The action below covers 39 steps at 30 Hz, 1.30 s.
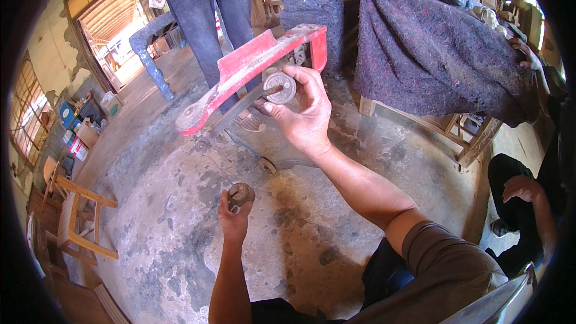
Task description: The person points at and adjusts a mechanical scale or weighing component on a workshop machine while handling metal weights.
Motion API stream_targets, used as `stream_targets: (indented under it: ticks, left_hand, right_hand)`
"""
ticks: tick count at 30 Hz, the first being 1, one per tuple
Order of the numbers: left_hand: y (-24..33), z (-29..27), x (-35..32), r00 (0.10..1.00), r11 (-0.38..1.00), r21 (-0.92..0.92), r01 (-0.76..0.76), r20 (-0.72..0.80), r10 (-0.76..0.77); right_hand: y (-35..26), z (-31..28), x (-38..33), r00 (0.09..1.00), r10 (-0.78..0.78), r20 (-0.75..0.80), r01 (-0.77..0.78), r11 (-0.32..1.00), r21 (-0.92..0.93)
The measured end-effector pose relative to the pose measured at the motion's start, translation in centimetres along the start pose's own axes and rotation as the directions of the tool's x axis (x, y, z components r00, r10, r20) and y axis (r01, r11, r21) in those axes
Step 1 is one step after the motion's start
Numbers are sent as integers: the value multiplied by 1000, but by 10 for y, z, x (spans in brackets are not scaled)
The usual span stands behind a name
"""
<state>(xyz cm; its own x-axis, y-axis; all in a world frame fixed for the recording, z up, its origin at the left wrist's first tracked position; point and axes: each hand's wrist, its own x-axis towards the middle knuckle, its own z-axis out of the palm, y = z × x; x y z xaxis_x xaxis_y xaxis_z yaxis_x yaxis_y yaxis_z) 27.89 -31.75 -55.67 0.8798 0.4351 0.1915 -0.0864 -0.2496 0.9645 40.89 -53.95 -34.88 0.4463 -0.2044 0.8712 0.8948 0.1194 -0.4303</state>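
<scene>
A red metal frame [240, 71], like the head of a platform scale, stands before me with worn paint. Below it runs a dark bar [237, 111]. At the bar's right end my right hand [309, 114] pinches a round grey metal disc [287, 87] between thumb and fingers; a short rusty pin sticks out at its middle. Lower and to the left, my left hand [234, 222] is closed around a round brown slotted weight [243, 193], held apart from the frame. Its slot faces up. A small wheel [268, 165] shows on the floor beneath the frame.
A standing person [204, 24] is just beyond the frame. To the right, a dark blanket [432, 54] covers wooden furniture, and another person [522, 204] sits nearby. A wooden chair [81, 219] lies at left. Stained concrete floor [156, 204] spreads below.
</scene>
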Motion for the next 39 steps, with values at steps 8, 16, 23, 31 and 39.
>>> stream_targets:
  ticks: [8,16,23,31,39]
  left_hand:
    - [8,2,-2,1000,999,40,5,7,-5]
    - [8,3,-4,1000,1000,4,-5,4,5]
    - [10,-1,-5,999,997,77,-32,31,30]
    - [11,0,-6,1000,997,75,-10,3,9]
    - [2,0,-5,999,999,3,-36,1,36]
  right_hand:
    - [-4,-2,2,1000,5,-4,-5,1000,-13]
    - [-8,-4,4,1000,21,-8,-22,998,-64]
    - [-8,-7,6,1000,-8,-22,7,998,-56]
    - [-5,-8,8,998,-61,-31,60,997,-44]
    - [-5,-4,7,999,-50,-21,50,999,13]
